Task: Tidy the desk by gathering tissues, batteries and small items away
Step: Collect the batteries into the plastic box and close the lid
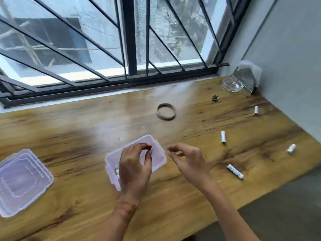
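Roughly: four batteries (223, 137) loose right; one open box (160, 154), one lid (24, 180) left; left hand (133, 168) and right hand (188, 161) loosely curled, grasping nothing.

My left hand (134, 164) covers the near part of the clear box (157, 148), so I see only a bit of white things (116, 170) inside it and cannot count them. If its fingertips pinch something, it is too small to tell. The lid (22, 180) is cut by the left edge. The small dark thing (215, 98) far on the surface (86, 124) is too small to name. The whole view is slightly blurred, and the battery labels are not readable.
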`<state>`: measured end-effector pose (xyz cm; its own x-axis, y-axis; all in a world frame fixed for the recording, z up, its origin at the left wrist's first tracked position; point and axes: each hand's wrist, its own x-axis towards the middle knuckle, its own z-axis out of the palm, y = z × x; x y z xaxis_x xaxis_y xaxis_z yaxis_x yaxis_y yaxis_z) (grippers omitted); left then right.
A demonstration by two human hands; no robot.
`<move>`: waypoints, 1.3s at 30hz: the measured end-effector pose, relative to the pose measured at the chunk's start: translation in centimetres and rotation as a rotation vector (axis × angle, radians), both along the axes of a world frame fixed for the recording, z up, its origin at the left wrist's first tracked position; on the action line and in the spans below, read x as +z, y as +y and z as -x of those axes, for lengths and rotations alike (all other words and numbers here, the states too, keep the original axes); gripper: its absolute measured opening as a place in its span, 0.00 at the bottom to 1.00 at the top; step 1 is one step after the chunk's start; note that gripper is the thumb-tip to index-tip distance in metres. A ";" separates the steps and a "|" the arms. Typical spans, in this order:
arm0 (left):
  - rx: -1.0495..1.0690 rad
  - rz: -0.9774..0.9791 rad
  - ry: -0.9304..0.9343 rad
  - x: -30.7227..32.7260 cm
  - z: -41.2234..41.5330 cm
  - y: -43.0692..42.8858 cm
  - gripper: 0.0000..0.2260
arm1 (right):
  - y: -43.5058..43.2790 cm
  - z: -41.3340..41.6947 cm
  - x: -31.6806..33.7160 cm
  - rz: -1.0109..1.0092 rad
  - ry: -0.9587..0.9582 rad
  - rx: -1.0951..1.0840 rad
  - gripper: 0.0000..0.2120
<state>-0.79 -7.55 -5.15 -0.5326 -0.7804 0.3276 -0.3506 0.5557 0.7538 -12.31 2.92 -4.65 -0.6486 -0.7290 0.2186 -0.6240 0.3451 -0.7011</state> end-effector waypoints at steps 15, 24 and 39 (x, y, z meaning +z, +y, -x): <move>-0.158 -0.104 -0.072 -1.6 11.6 11.5 0.06 | 15.5 8.3 -3.9 -0.420 0.185 -0.256 0.09; -0.105 -0.216 -0.180 -2.8 19.7 15.0 0.09 | 19.8 15.0 -3.0 -0.281 0.076 -0.271 0.06; -0.067 -0.162 -0.499 -4.4 26.7 15.6 0.15 | 26.3 26.3 -3.3 -0.379 -0.023 -0.843 0.12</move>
